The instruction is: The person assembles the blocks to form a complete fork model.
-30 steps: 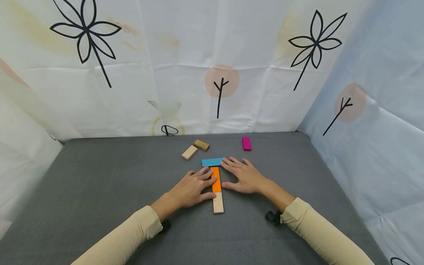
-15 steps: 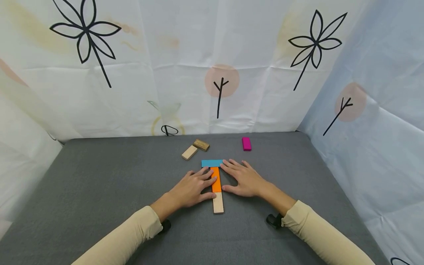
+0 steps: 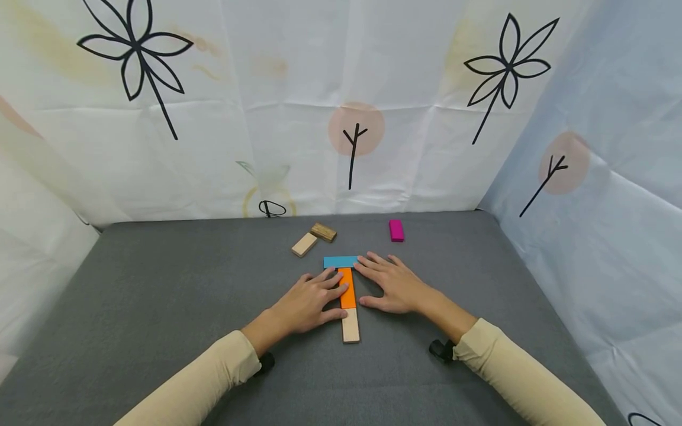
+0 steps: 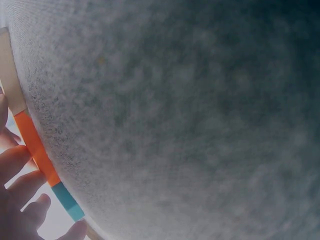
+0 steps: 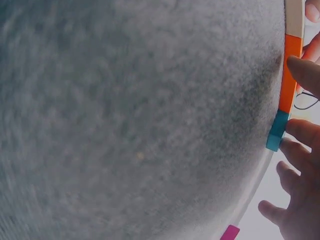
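An orange block (image 3: pixel 347 289) lies lengthwise between a pale wooden block (image 3: pixel 350 327) at its near end and a blue block (image 3: pixel 339 262) set crosswise at its far end, forming a T shape. My left hand (image 3: pixel 311 303) spreads over the left side of this row, fingertips on the orange block and thumb by the pale block. My right hand (image 3: pixel 393 286) is spread on the other side, fingertips at the blue block's right end and thumb just right of the orange block. In the right wrist view, two fingertips reach the blue block (image 5: pixel 277 131).
Behind the row lie another pale wooden block (image 3: pixel 305 244) and a brown wooden block (image 3: pixel 324 232), close together. A magenta block (image 3: pixel 396 231) lies further right. White printed cloth (image 3: pixel 298 89) walls in the back and sides of the grey table (image 3: pixel 186 278).
The blue block's right end has shifted slightly so that it lies squarer across the orange block. My right thumb has drawn a little away to the right. My left hand stays in place.
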Action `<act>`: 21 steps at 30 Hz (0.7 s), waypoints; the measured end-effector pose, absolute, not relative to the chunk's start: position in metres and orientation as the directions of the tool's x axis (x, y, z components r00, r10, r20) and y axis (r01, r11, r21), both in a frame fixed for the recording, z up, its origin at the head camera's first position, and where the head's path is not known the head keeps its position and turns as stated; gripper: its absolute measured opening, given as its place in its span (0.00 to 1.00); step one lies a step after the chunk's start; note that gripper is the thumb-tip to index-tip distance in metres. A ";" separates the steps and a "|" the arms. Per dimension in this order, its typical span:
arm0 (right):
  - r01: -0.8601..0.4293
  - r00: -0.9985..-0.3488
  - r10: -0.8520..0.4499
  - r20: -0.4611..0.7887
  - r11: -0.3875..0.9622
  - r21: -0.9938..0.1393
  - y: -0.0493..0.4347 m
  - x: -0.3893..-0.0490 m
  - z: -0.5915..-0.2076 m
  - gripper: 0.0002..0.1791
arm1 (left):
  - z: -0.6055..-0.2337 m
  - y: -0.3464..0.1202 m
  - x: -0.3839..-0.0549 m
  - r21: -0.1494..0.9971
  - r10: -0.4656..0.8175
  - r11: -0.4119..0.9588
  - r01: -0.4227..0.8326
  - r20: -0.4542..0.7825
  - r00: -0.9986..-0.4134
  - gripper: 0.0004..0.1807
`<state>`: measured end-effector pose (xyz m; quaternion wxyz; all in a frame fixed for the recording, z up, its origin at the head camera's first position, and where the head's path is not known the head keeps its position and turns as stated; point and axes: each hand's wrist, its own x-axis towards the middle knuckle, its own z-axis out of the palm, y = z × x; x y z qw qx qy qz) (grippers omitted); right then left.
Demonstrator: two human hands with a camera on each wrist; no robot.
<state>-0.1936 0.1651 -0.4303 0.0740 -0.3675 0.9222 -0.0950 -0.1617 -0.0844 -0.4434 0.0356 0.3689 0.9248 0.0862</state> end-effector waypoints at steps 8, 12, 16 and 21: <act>-0.679 -0.700 -0.710 -0.070 0.693 -0.244 0.167 -0.197 -0.428 0.42 | -0.443 -0.084 -0.162 0.190 0.687 0.715 0.673 -0.011 -0.727 0.37; -0.681 -0.698 -0.712 -0.073 0.692 -0.239 0.166 -0.198 -0.428 0.42 | -0.443 -0.084 -0.162 0.189 0.690 0.712 0.677 -0.007 -0.724 0.37; -0.682 -0.700 -0.712 -0.060 0.691 -0.239 0.166 -0.199 -0.427 0.41 | -0.443 -0.084 -0.162 0.190 0.693 0.708 0.680 0.000 -0.721 0.37; -0.697 -0.698 -0.715 -0.022 0.686 -0.209 0.167 -0.200 -0.429 0.40 | -0.444 -0.084 -0.162 0.194 0.691 0.709 0.678 -0.001 -0.723 0.37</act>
